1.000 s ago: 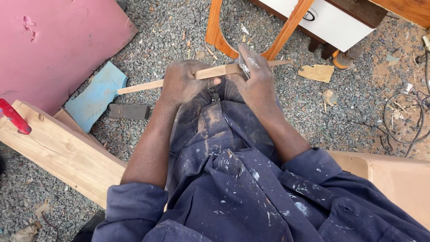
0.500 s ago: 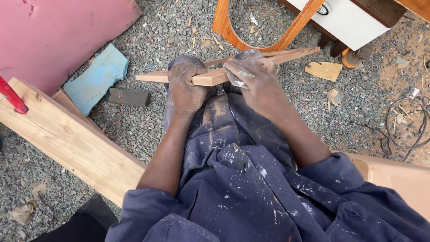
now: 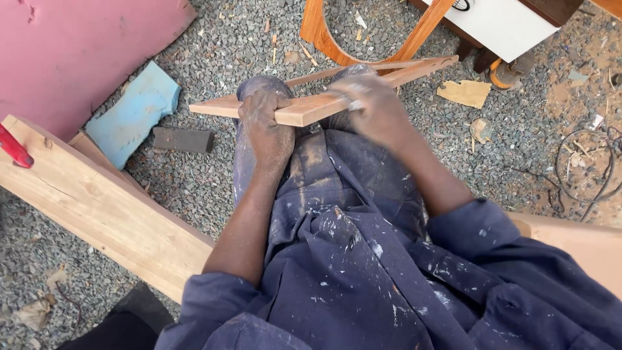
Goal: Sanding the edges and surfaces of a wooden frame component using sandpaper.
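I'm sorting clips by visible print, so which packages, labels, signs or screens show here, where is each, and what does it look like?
No packages, signs or screens show.
Badge or handle: small dark oval ring on the white cabinet panel, top edge of view, cut off by the frame; too small to tell which.
The wooden strip, gripped by the left hand and worked by the blurred right hand, is bare tan wood, unlabelled.

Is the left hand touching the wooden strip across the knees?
Touching. The head view shows the left hand wrapped around the wooden strip, fingers curled over its near edge with no gap.
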